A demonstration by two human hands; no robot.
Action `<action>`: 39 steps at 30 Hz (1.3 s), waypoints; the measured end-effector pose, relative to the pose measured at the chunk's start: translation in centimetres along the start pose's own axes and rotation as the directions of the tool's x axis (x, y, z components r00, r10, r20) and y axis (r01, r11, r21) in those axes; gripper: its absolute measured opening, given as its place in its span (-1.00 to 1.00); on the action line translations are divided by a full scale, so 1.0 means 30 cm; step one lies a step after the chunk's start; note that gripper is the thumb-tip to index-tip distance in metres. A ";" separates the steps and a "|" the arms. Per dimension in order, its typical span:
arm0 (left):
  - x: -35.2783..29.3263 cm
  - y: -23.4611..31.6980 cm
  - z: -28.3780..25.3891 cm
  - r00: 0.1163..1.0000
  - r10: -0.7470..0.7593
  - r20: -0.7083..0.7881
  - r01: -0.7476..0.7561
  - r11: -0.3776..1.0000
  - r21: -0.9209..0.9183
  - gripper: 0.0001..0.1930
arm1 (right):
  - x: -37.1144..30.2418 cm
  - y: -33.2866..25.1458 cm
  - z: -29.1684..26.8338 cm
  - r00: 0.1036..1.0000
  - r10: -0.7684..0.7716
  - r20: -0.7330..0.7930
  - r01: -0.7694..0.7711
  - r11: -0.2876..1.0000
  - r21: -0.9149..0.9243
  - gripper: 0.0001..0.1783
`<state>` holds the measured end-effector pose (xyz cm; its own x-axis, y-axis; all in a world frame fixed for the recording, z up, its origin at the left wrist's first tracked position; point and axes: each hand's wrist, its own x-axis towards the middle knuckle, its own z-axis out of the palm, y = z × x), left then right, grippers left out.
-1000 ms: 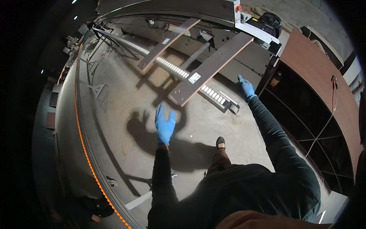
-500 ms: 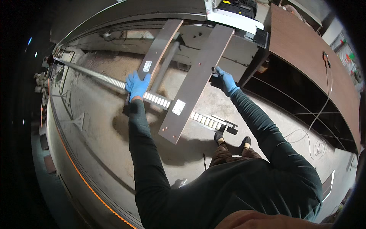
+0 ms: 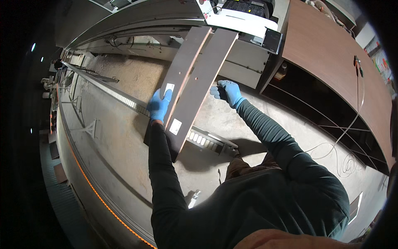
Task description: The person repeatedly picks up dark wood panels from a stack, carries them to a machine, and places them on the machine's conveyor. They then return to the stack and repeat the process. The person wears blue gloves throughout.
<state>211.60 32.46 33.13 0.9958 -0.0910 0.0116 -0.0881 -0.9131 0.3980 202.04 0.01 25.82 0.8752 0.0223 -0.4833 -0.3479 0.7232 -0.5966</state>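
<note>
Two long dark brown boards lie nearly side by side, with a narrow gap between them. The left board [image 3: 184,62] has a white label, and my left hand [image 3: 159,106], in a blue glove, grips its left edge with the thumb over the top face. The right board [image 3: 199,83] carries another white label and a drilled hole. My right hand [image 3: 230,93], also gloved in blue, is at that board's right edge, fingertips close to it. Its fingers curl round something dark that I cannot make out.
A roller rail [image 3: 120,97] runs beneath the boards. Their far ends rest by a grey machine with a white housing [image 3: 240,20]. To the right stands a brown-topped bench [image 3: 331,54] with open dark shelves and a hanging cable [image 3: 358,103]. An orange strip [image 3: 93,191] lines the left.
The left board has shifted right with my left hand, so the wide gap between the boards has narrowed. The right board has slid slightly left, and my right hand has come lower and left.
</note>
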 end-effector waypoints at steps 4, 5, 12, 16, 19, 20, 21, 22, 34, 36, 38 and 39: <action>-0.068 0.054 0.048 0.995 0.079 0.063 -0.072 0.991 -0.115 -0.36 | -0.062 -0.100 -0.059 0.996 0.062 0.061 -0.059 0.996 -0.061 -0.62; -0.082 0.066 0.055 0.994 0.100 0.048 -0.096 0.992 -0.083 -0.36 | -0.090 -0.142 -0.091 0.997 0.020 0.072 -0.009 0.989 -0.146 -0.59; -0.319 0.391 0.076 0.989 0.138 -0.053 -0.112 0.932 0.346 0.00 | -0.475 -0.729 -0.733 0.557 -0.817 0.148 0.377 0.090 -0.922 -0.66; -0.514 0.667 0.137 0.986 0.159 0.060 -0.169 0.903 0.396 0.30 | -0.697 -1.143 -1.200 0.185 -0.903 0.388 -0.121 -0.413 -0.903 -0.58; -0.538 0.751 0.149 0.982 -0.084 0.167 0.000 0.892 0.452 0.42 | -0.857 -1.396 -1.504 0.136 -0.946 0.294 -0.635 -0.311 -0.707 -0.40; -0.530 0.757 0.157 0.968 -0.111 0.224 -0.001 0.895 0.446 0.40 | -0.897 -1.470 -1.600 0.123 -0.957 0.263 -0.737 -0.266 -0.621 -0.34; -0.523 0.747 0.156 0.970 -0.127 0.208 0.014 0.881 0.472 0.40 | -0.925 -1.539 -1.685 0.161 -0.985 0.057 -0.807 -0.165 -0.567 -0.36; -0.514 0.735 0.163 0.975 -0.031 0.221 -0.067 0.903 0.425 0.36 | -0.941 -1.598 -1.763 0.134 -0.990 0.036 -0.832 -0.132 -0.538 -0.36; -0.579 0.937 0.227 0.927 0.277 -0.253 -0.255 0.960 0.115 -0.10 | -0.918 -1.658 -1.670 0.661 -0.676 -0.324 -0.157 0.298 -0.942 -0.81; -0.589 1.091 0.269 0.981 0.114 -0.156 -0.162 0.926 -0.340 -0.26 | -0.930 -1.561 -1.385 0.877 -0.459 -0.143 0.211 0.634 -0.744 -0.82; -0.604 1.272 0.342 0.977 -0.094 0.191 0.211 0.544 -0.812 -0.38 | -0.925 -1.444 -1.071 0.974 -0.205 0.101 0.175 0.381 -0.908 -0.70; -0.608 1.357 0.371 0.951 -0.047 0.305 0.309 0.195 -0.931 -0.43 | -0.939 -1.369 -0.916 0.910 -0.237 0.339 0.370 0.099 -0.924 -0.72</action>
<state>189.55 -7.47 38.92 0.9433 -0.1652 -0.2877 0.3139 0.1634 0.9353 182.43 -49.28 46.34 0.9932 0.0829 -0.0812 -0.0213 -0.5578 -0.8297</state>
